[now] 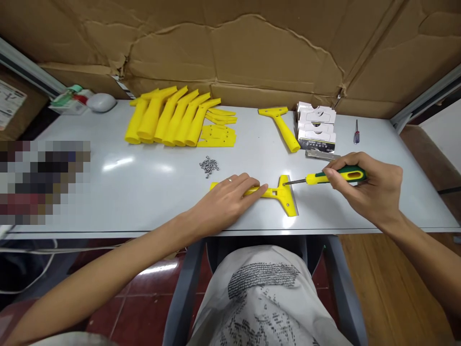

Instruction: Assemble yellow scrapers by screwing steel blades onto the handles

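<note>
Head view: white table (108, 206) spans mid frame; front edge runs across lower mid, cardboard (245, 53) stands along back edge.
Far L: 1 see-thru tub (70, 103) w/ bits in it, 1 white rounded obj. (101, 102) beside it, upper L nr back edge.
Room: widest open stretch L of ctr, up to the screws; narrower one at R, btwn R hand & table's R edge.
Handles: yellow row (165, 120), upper L of ctr, approx. 6, overlapping.
Plates: yellow flat pcs (218, 139), just R of handles, several; overlap, can't count.
Screws: loose pile (209, 166), ctr, too many to count.
L hand (230, 202): ctr, nr front edge; fingers bent closed over handle of yellow scraper.
Yellow scraper (286, 197): 1, flat on table just R of ctr, head to R.
2nd scraper (283, 127): 1, upper R of ctr, lying at a slant.
Boxes: white stack (317, 122), upper R, approx. 4; metal strip (321, 154) just below.
R hand (374, 187): fingers wrapped tight round yellow-green screwdriver (334, 177), tip at upper part of scraper head.
Small driver (356, 134): 1, far upper R.
</note>
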A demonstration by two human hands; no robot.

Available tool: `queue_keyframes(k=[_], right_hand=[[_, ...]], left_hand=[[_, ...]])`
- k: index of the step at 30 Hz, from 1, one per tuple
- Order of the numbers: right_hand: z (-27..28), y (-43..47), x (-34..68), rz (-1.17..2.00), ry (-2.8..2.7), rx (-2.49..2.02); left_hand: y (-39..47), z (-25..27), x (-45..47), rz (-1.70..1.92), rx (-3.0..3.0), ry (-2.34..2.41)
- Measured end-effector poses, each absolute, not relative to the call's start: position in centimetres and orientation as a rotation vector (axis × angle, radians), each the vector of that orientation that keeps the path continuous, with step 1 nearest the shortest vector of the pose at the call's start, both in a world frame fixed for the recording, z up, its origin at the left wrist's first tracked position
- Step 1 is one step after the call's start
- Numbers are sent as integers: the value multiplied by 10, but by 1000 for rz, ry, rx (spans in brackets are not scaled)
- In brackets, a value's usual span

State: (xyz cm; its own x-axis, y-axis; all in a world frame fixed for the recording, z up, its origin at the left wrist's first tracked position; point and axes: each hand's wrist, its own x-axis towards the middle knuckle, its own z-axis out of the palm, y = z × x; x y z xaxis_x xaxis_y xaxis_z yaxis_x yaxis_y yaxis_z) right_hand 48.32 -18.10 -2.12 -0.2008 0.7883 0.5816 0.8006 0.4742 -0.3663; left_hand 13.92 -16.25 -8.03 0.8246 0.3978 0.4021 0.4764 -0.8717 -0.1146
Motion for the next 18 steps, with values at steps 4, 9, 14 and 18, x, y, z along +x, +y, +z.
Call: queue_keyframes(k=[4, 9, 14, 18], right_hand=[[-13, -181, 480, -76, -2034, -1320], [3, -173, 472, -80, -2162, -1251], [12, -164, 469, -157, -2253, -1191], [27, -153, 471, -195, -2428, -1319]], left_hand=[[-162, -81, 140, -555, -2798, -691], [-162, -81, 140, -512, -2819, -726], [-163, -83, 139, -524, -2802, -705], [-163, -84, 140, -530, -2798, -690]])
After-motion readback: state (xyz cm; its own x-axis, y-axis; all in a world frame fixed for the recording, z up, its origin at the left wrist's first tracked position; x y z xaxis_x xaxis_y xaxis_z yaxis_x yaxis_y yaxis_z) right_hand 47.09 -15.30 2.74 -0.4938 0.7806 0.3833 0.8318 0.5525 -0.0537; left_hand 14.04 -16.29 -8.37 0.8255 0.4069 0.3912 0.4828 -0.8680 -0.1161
